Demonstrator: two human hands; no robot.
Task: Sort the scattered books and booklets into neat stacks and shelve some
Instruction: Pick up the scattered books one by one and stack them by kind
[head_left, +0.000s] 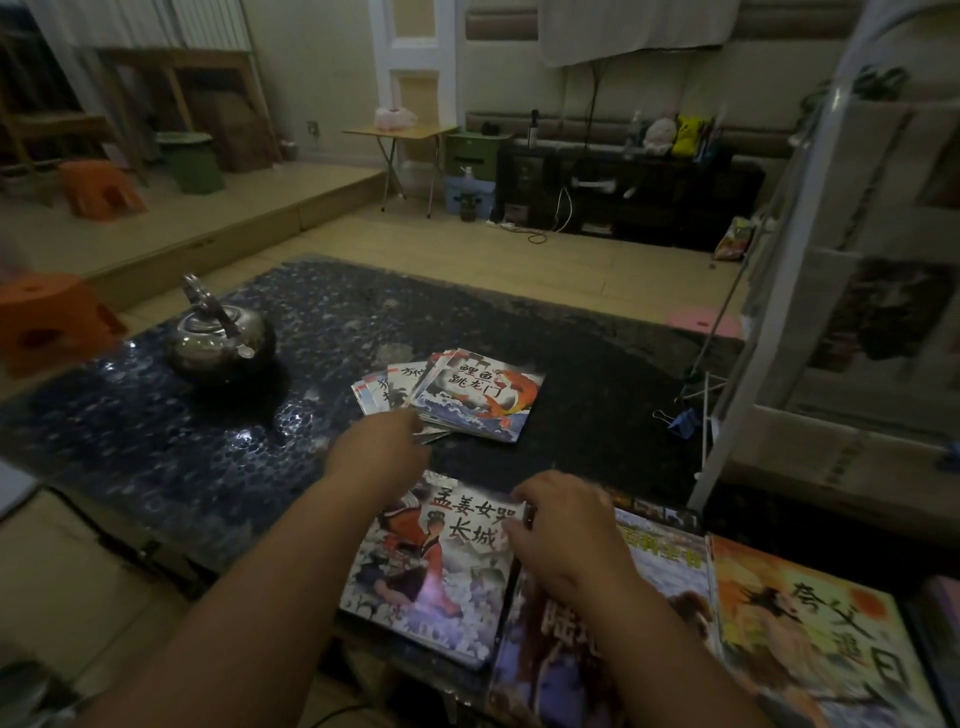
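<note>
They look to be partway through gathering: the right hand (566, 530) curls its fingers over the right edge of the red-robed-woman booklet (431, 566) at the near side of the table (156, 415), seemingly pinching it. The left hand (382, 447) reaches to the near corner of the fanned pile of booklets (478, 397) mid-table, which I'd guess needs squaring and carrying onto the near stack next. The left fingertips are blurred, so I cannot tell whether they grip or merely touch, and the right forearm hides much of the animal book (670, 545)
</note>
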